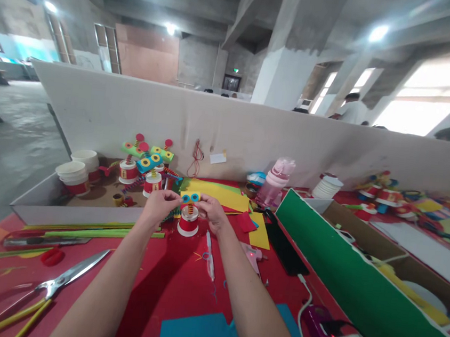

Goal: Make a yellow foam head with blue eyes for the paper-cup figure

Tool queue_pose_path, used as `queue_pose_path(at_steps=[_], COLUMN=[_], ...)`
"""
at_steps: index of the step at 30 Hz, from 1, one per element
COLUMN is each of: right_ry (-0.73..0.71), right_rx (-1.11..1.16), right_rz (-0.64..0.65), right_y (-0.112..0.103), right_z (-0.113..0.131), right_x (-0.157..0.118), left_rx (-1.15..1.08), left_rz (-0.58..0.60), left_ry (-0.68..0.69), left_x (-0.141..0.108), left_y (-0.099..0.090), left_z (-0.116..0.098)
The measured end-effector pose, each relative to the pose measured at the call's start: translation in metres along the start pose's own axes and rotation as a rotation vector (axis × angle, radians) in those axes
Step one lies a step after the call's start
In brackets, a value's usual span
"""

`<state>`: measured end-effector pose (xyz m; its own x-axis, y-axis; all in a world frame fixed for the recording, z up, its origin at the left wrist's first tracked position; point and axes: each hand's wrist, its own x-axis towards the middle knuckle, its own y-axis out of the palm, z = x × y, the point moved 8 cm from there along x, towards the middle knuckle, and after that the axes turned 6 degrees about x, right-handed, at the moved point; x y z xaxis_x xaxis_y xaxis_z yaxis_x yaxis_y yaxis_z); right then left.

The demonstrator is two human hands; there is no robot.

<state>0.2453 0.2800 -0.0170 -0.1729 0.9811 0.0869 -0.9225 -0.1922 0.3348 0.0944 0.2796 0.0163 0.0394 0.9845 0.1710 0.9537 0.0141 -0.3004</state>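
In the middle of the red table stands an upside-down red-and-white paper cup (188, 222). A folded paper spring (191, 208) rises from it and bears a yellow paper head (190, 194) with two blue ring eyes. My left hand (161, 207) pinches the head's left end, its fingers closed. At the opposite end, my right hand (213, 213) has its thumb and fingers closed on the head's edge. A white pen (210, 255) lies below my right hand, with thin paper scraps around it.
Large scissors (63, 275) and green paper strips (98, 231) lie at left. Behind them a shallow box (83, 213) holds finished cup figures and stacked cups. At right are a pink glue gun (254, 256), a black phone (287, 247), a white cable and a green-walled box (328, 260).
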Motion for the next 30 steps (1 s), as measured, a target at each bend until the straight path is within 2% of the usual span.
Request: queue_pose_path(at_steps=[30], right_ry=[-0.015], right_rx=[-0.052], right_rz=[-0.014], right_y=[0.0023], right_z=[0.0032], right_x=[-0.0033], left_rx=[0.000], left_rz=[-0.046], left_ry=[-0.013], left_x=[-0.0001], left_y=[0.0009], left_z=[0.0076])
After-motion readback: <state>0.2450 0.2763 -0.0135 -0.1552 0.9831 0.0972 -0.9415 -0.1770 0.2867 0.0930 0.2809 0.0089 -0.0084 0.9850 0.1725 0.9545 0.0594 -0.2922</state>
